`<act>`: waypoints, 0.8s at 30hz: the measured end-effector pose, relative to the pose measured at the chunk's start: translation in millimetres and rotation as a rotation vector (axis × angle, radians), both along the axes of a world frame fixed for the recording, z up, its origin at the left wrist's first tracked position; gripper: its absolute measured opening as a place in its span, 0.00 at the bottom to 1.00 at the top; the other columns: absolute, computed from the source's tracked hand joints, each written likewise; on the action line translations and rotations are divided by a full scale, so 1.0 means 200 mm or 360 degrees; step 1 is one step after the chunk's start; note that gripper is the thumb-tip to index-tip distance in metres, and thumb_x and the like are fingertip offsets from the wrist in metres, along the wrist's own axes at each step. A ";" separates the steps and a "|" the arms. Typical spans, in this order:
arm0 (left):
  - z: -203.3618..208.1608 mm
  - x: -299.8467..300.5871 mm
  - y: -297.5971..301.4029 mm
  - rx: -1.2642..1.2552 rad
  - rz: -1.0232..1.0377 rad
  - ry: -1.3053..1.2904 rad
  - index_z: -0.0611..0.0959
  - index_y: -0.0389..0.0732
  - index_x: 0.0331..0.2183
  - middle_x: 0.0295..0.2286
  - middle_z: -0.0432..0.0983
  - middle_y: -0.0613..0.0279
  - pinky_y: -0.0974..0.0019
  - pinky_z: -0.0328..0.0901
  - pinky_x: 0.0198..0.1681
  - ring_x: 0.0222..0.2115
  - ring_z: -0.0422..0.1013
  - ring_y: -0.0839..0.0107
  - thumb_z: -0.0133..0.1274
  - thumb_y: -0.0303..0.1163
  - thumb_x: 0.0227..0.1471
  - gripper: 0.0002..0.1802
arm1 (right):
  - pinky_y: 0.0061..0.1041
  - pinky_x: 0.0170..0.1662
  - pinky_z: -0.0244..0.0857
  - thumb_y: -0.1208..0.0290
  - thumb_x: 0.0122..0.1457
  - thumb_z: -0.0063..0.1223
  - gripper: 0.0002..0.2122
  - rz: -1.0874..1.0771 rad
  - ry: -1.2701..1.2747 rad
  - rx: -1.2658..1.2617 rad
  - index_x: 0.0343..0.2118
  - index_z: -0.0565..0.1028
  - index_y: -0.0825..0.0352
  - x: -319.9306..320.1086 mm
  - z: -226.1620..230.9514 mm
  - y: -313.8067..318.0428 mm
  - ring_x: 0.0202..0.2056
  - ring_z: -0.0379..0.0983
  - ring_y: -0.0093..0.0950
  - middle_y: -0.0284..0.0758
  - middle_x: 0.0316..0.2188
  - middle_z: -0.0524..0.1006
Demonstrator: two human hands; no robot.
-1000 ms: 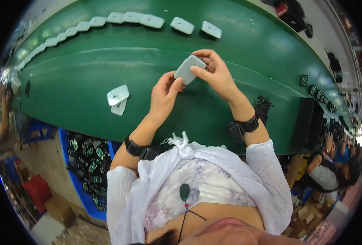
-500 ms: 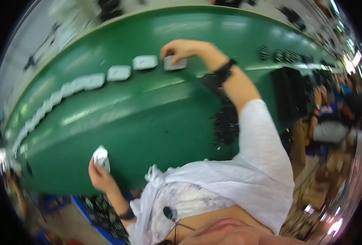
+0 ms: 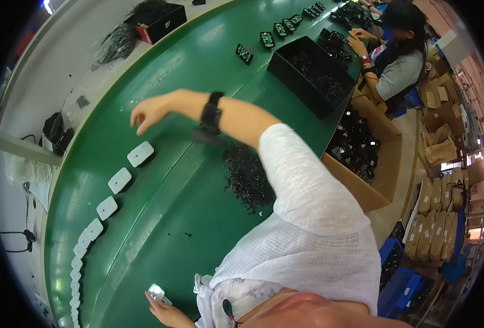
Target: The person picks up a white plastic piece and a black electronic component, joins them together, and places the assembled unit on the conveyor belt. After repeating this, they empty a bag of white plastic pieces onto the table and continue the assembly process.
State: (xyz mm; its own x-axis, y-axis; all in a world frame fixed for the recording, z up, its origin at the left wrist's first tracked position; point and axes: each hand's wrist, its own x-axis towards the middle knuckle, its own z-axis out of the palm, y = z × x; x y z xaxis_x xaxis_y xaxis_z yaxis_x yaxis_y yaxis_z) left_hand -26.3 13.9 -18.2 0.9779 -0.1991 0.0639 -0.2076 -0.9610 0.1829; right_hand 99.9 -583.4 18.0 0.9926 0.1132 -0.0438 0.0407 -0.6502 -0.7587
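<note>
My right hand (image 3: 150,113) hovers over the green table beyond the end of a row of white cases. Its fingers are bent and apart, with nothing between them. Closest to it lies a flat white rounded case (image 3: 140,154) with a small dark mark on top. Another white case (image 3: 120,180) follows, then several more in a curved line, the farther ones touching or overlapping. Low in the view, my left hand (image 3: 168,314) grips a small shiny silvery-white piece (image 3: 156,292) near the table's front edge; its exact kind is unclear.
A pile of small black parts (image 3: 246,177) lies beside my right forearm. To the right stand a black bin (image 3: 310,76) and a cardboard box (image 3: 387,175) of black parts. Dark units with green boards (image 3: 267,39) line the far side. A co-worker (image 3: 400,60) sits at the right.
My right hand has let go of the end white case and moved off it. My left hand still holds the silvery-white piece. The whole view has turned, shifting the table and row.
</note>
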 end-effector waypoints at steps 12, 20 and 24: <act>0.17 -0.08 -0.39 -0.0020 -0.0067 -0.0195 0.68 0.51 0.58 0.31 0.64 0.56 0.58 0.61 0.36 0.33 0.64 0.58 0.44 0.36 0.60 0.23 | 0.36 0.47 0.67 0.49 0.53 0.55 0.23 -0.1713 -0.0067 -0.1101 0.45 0.74 0.63 -0.80 0.21 -0.86 0.44 0.74 0.37 0.40 0.42 0.77; 0.13 -0.10 -0.59 0.0351 -0.0051 -0.0084 0.66 0.54 0.58 0.33 0.64 0.58 0.57 0.64 0.31 0.34 0.66 0.59 0.51 0.42 0.55 0.29 | 0.39 0.48 0.68 0.62 0.55 0.54 0.20 -0.1913 0.0406 -0.1302 0.48 0.68 0.64 -0.74 -0.09 -0.91 0.49 0.70 0.43 0.48 0.46 0.72; 0.12 -0.10 -0.63 0.0213 -0.0297 -0.0172 0.67 0.52 0.57 0.35 0.64 0.56 0.56 0.63 0.33 0.36 0.65 0.56 0.52 0.39 0.54 0.29 | 0.38 0.50 0.65 0.69 0.50 0.55 0.21 -0.1534 -0.0014 -0.0817 0.49 0.69 0.59 -0.78 0.01 -0.72 0.49 0.70 0.37 0.40 0.47 0.73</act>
State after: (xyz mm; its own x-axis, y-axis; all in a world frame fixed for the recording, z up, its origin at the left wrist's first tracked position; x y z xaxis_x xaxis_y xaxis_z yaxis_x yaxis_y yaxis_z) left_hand -47.1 -111.9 6.7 0.9125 -0.3890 0.1269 -0.3948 -0.9184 0.0238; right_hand -56.5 -727.0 19.2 0.6549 -0.7419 0.1436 -0.6515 -0.6506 -0.3902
